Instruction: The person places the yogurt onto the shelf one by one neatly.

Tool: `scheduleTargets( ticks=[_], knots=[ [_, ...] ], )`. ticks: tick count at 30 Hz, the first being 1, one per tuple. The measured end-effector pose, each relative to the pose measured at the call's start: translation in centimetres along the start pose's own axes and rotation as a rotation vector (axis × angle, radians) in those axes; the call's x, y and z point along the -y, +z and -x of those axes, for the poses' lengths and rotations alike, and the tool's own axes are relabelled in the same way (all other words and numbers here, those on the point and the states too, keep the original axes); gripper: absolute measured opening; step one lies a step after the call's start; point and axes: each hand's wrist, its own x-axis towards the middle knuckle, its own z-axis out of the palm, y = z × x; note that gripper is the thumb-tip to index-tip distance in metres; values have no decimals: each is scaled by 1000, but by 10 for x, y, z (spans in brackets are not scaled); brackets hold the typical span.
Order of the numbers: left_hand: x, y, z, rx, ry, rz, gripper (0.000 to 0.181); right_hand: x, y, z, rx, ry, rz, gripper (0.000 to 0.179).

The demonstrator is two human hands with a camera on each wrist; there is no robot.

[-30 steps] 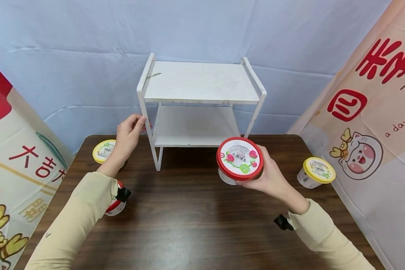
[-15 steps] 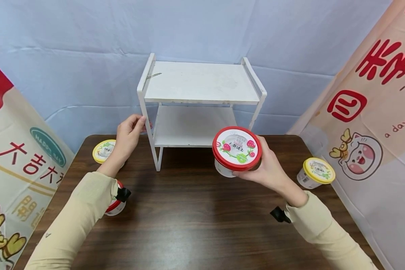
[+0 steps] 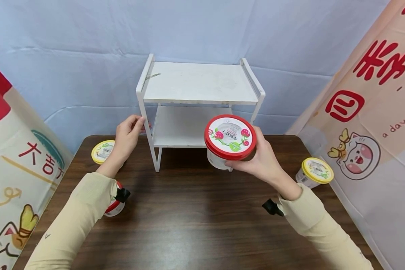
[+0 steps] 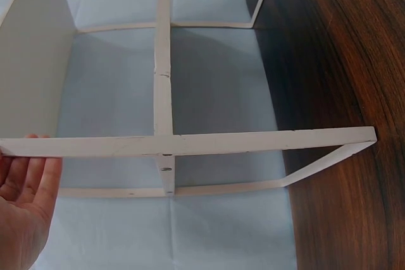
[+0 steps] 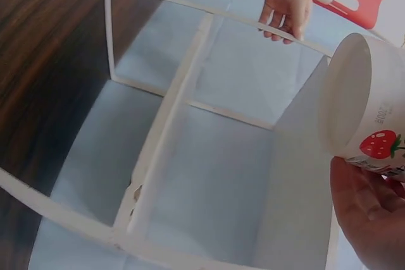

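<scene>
My right hand [image 3: 261, 161] grips a white tub [image 3: 217, 161] with a red strawberry-print lid [image 3: 230, 137]. Held up before the rack's lower shelf [image 3: 179, 125], the tub overlaps that shelf's right part in the head view. Its white base and a printed strawberry [image 5: 378, 144] show in the right wrist view. At the left, my left hand [image 3: 128, 133] holds the front left post [image 4: 107, 147] of the white two-tier rack [image 3: 202, 80], fingers passing behind it. The rack stands upright at the table's back.
Behind my left forearm, a yellow-lidded tub [image 3: 102, 150] and a red-lidded tub [image 3: 114, 207] stand partly hidden on the brown table [image 3: 175, 225]. Another yellow-lidded tub [image 3: 315, 171] is at the right edge. Pale blue cloth [image 3: 202, 30] hangs behind the rack.
My right hand has carried the red-lidded tub left and up, closer to the rack's lower shelf. The left hand keeps its hold on the post.
</scene>
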Motion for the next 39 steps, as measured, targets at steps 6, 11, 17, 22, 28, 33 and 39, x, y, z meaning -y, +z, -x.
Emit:
scheduleTargets(
  ticks=[6, 11, 17, 22, 28, 33, 39],
  knots=[
    [-1, 0, 1, -1, 5, -5, 29, 9, 2, -7, -10, 1, -9, 84],
    [-1, 0, 1, -2, 2, 6, 29, 16, 3, -14, -28, -17, -30, 85],
    [-1, -1, 1, -2, 0, 1, 29, 23, 4, -21, -37, -30, -48, 84],
    [-2, 0, 1, 0, 2, 4, 29, 27, 5, -25, -56, -26, -61, 82],
    [1, 0, 0, 3, 3, 23, 29, 34, 6, -32, -89, -30, -65, 80],
    [1, 0, 0, 5, 4, 36, 29, 38, 8, -38, -108, -44, -70, 81],
    [1, 0, 0, 2, 9, 24, 29, 43, 11, -46, -131, -43, -77, 82]
  ],
)
